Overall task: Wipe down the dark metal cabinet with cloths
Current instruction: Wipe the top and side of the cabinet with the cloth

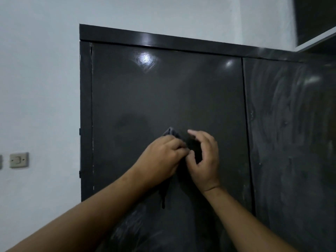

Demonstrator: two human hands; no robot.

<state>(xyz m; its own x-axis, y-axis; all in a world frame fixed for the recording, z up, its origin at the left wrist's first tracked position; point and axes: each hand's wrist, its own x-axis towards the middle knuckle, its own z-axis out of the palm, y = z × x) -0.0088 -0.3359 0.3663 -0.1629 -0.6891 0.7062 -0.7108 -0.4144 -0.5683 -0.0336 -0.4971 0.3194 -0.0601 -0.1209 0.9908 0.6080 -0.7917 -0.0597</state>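
The dark metal cabinet (pixel 163 91) fills the middle and right of the view, its left door glossy, its right door (pixel 291 124) streaked with wipe marks. A dark grey cloth (pixel 171 132) is bunched in front of the left door. My left hand (pixel 161 159) grips the cloth, with a corner sticking up above the knuckles and a strip hanging below. My right hand (pixel 205 157) is beside it, thumb and curled fingers pinching the same cloth where the two hands meet.
A pale wall (pixel 40 88) lies left of the cabinet, with a light switch (pixel 19 160) low on it. A dark overhead unit with a white edge (pixel 316 39) juts in at the top right.
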